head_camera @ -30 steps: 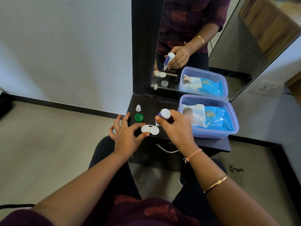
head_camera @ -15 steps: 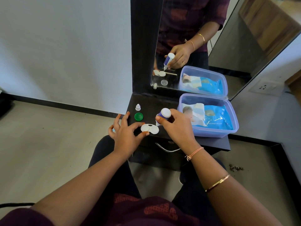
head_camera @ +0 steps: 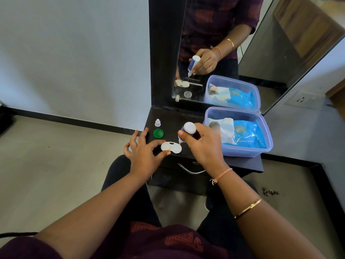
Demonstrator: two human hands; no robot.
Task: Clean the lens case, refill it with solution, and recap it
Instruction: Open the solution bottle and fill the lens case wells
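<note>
White lens case (head_camera: 171, 147) sits at the shelf's (head_camera: 242, 163) front edge; your left hand (head_camera: 144, 154) pinches it steady while your right hand (head_camera: 202, 144) grips the inverted bottle (head_camera: 187, 130), nozzle over the right well for filling.

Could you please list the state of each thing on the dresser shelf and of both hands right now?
lens case: flat on the shelf, both wells uncapped
solution bottle: uncapped, tipped nozzle-down over the case's right well
green cap: off, lying on the shelf
bottle cap: off, standing apart
plastic box: lidless, with a blue packet inside
left hand: steadying the case's left end
right hand: gripping the bottle
</note>
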